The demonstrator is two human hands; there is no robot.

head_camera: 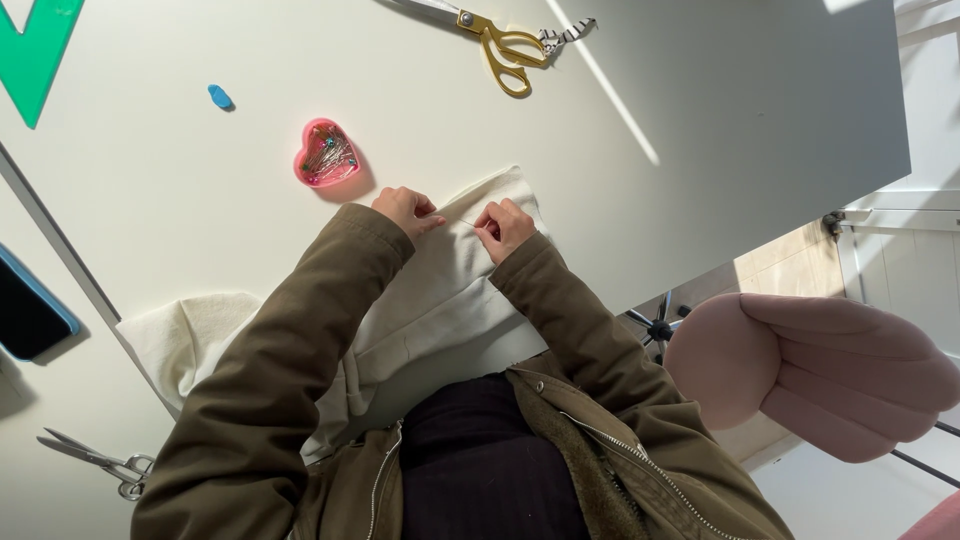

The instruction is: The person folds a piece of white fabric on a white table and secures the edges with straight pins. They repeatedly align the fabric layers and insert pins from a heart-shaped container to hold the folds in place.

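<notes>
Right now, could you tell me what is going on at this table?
A person in an olive jacket works on a piece of cream fabric spread over the white table. The left hand and the right hand both pinch its folded far edge, close together. A pink heart-shaped pin dish sits just beyond the left hand. Gold-handled scissors lie farther off, a blue chalk piece is to the left, and silver scissors lie near the left elbow.

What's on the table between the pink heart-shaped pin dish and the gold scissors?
Nothing: in the head view, the stretch of white table between the pink heart-shaped pin dish and the gold scissors is bare.
</notes>
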